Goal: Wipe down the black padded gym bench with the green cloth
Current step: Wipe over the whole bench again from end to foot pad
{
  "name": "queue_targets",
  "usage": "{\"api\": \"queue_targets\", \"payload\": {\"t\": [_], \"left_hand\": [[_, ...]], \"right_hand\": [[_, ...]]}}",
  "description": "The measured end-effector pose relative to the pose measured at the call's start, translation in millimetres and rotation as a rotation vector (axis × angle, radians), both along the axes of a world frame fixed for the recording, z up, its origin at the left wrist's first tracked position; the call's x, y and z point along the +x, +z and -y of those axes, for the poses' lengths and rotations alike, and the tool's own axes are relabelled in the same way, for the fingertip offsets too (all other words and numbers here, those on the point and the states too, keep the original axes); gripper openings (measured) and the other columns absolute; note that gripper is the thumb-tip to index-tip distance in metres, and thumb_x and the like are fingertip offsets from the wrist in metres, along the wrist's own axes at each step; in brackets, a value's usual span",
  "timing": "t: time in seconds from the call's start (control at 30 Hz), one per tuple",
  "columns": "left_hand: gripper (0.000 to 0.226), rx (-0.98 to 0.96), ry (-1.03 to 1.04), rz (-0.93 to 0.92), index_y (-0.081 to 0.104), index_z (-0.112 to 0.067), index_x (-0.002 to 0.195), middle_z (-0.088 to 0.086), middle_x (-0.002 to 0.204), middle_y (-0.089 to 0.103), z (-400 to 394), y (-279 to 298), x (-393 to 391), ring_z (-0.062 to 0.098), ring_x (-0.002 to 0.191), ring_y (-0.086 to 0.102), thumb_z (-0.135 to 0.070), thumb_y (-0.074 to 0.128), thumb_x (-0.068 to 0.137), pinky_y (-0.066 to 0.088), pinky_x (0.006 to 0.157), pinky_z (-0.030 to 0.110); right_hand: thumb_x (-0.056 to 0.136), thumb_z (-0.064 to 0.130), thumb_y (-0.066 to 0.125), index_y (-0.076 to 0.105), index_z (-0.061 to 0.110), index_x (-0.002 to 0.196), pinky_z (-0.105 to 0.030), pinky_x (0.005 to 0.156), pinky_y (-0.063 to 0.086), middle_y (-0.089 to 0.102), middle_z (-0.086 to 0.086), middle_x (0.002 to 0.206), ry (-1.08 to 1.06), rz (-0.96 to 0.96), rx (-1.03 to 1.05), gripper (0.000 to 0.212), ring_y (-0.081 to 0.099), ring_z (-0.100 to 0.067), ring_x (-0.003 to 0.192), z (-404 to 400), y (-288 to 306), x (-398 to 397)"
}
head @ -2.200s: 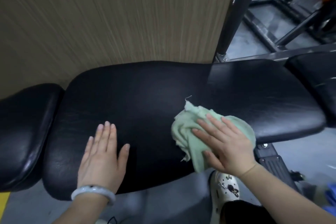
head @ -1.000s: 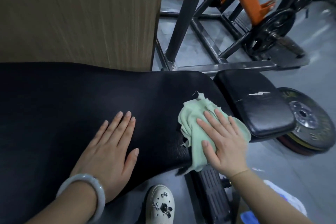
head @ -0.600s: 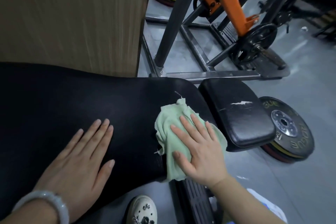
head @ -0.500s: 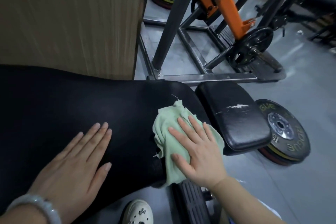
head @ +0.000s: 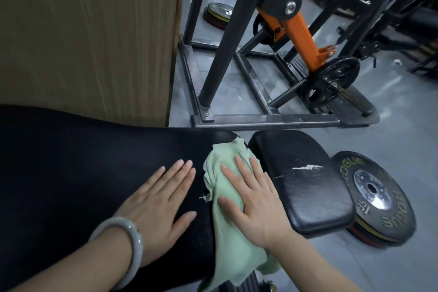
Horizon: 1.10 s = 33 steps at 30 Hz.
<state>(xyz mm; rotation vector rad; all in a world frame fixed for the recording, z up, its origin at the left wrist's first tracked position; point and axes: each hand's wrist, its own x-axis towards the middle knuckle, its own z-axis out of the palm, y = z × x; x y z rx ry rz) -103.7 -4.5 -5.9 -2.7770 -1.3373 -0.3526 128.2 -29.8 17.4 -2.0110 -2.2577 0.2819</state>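
The black padded gym bench (head: 83, 168) fills the left and lower middle of the head view. Its smaller seat pad (head: 308, 180), scuffed white on top, adjoins it on the right. The green cloth (head: 225, 239) lies over the right end of the long pad and hangs down past its near edge. My right hand (head: 253, 201) presses flat on the cloth, fingers spread. My left hand (head: 161, 199), with a pale bangle on the wrist, rests flat on the bare pad just left of the cloth.
A wood-grain wall panel (head: 90, 38) stands behind the bench. A black steel rack frame (head: 260, 121) with an orange arm (head: 296, 28) stands on the grey floor beyond. A weight plate (head: 376, 199) leans low beside the seat pad, right.
The cloth and my right hand have slid right to the end of the long pad. My left hand has followed and now lies close beside the cloth. The view has turned right.
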Motion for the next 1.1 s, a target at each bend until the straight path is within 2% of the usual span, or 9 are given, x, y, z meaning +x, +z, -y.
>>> {"api": "queue_targets", "payload": {"t": [0.17, 0.23, 0.3, 0.47, 0.63, 0.77, 0.83, 1.0, 1.1], "left_hand": [[0.073, -0.111, 0.262, 0.158, 0.045, 0.004, 0.136, 0.014, 0.145, 0.045, 33.9, -5.1, 17.7, 0.017, 0.146, 0.017, -0.050, 0.009, 0.102, 0.015, 0.114, 0.039], [0.075, -0.154, 0.331, 0.174, 0.046, 0.006, 0.136, 0.017, 0.145, 0.045, 49.5, -4.2, 27.8, 0.021, 0.143, 0.025, -0.050, 0.008, 0.101, 0.013, 0.115, 0.040], [0.076, -0.160, 0.355, 0.154, 0.049, 0.005, 0.135, 0.017, 0.144, 0.047, 54.8, -2.2, 30.4, 0.025, 0.137, 0.033, -0.049, 0.008, 0.101, 0.013, 0.115, 0.041], [0.074, -0.168, 0.387, 0.143, 0.048, 0.003, 0.137, 0.015, 0.147, 0.044, 54.8, 2.5, 32.5, 0.024, 0.138, 0.033, -0.049, 0.010, 0.100, 0.015, 0.116, 0.041], [0.073, -0.123, 0.401, 0.095, 0.048, 0.003, 0.137, 0.014, 0.147, 0.043, 54.7, -1.1, 33.1, 0.025, 0.139, 0.035, -0.048, 0.011, 0.100, 0.023, 0.110, 0.046], [0.073, -0.130, 0.408, 0.075, 0.047, 0.003, 0.138, 0.014, 0.147, 0.044, 54.0, -0.3, 32.9, 0.024, 0.139, 0.032, -0.048, 0.011, 0.100, 0.018, 0.113, 0.042], [0.072, -0.134, 0.401, 0.063, 0.047, 0.003, 0.138, 0.013, 0.147, 0.044, 55.0, 0.5, 32.1, 0.023, 0.139, 0.032, -0.047, 0.011, 0.100, 0.017, 0.114, 0.042], [0.072, -0.127, 0.395, 0.087, 0.048, 0.003, 0.137, 0.014, 0.147, 0.043, 55.1, 1.5, 33.4, 0.024, 0.140, 0.032, -0.046, 0.010, 0.101, 0.021, 0.112, 0.044], [0.071, -0.118, 0.393, 0.095, 0.047, 0.003, 0.137, 0.015, 0.148, 0.043, 53.9, 2.0, 33.6, 0.024, 0.139, 0.032, -0.045, 0.010, 0.101, 0.019, 0.114, 0.044]], "right_hand": [[0.078, 0.083, -0.004, 0.007, 0.056, 0.146, -0.043, 0.120, 0.001, -0.011, 0.021, 0.157, 0.042, -0.024, -0.020, 0.074, -0.025, -0.005, 0.144, -19.4, 2.8, 2.8], [0.077, 0.083, -0.006, 0.007, 0.054, 0.147, -0.044, 0.120, 0.003, -0.011, 0.019, 0.158, 0.045, -0.029, -0.026, 0.077, -0.026, -0.007, 0.144, -20.5, 4.3, 2.1], [0.078, 0.083, -0.005, 0.008, 0.052, 0.148, -0.044, 0.120, 0.003, -0.010, 0.016, 0.160, 0.035, -0.043, -0.030, 0.078, -0.026, -0.008, 0.144, -10.2, 4.9, 1.9], [0.082, 0.084, 0.006, 0.009, 0.056, 0.148, -0.040, 0.119, 0.001, -0.008, 0.019, 0.160, 0.057, -0.073, -0.030, 0.072, -0.025, -0.008, 0.144, 21.2, 0.6, 9.3], [0.079, 0.084, 0.003, 0.008, 0.053, 0.148, -0.045, 0.120, -0.003, -0.005, 0.014, 0.162, 0.087, 0.000, -0.017, 0.076, -0.022, -0.011, 0.146, -11.8, 2.1, -0.9], [0.072, 0.076, -0.004, -0.001, 0.052, 0.149, -0.046, 0.120, -0.006, -0.012, 0.014, 0.161, 0.032, 0.078, -0.080, 0.081, -0.023, -0.013, 0.145, -39.5, 8.8, -15.0], [0.075, 0.076, -0.003, -0.002, 0.052, 0.149, -0.047, 0.120, -0.001, -0.012, 0.014, 0.161, -0.010, 0.047, -0.052, 0.077, -0.024, -0.012, 0.145, -26.5, 5.9, -14.5], [0.089, 0.077, 0.009, 0.018, 0.053, 0.147, -0.047, 0.110, 0.029, 0.011, 0.013, 0.161, -0.035, -0.062, 0.113, 0.063, -0.007, -0.012, 0.149, 19.1, -11.3, -2.7], [0.088, 0.077, 0.005, 0.016, 0.052, 0.148, -0.047, 0.113, 0.024, 0.009, 0.011, 0.162, 0.019, -0.059, 0.094, 0.066, -0.009, -0.013, 0.149, 2.5, -9.0, 0.7]]}}
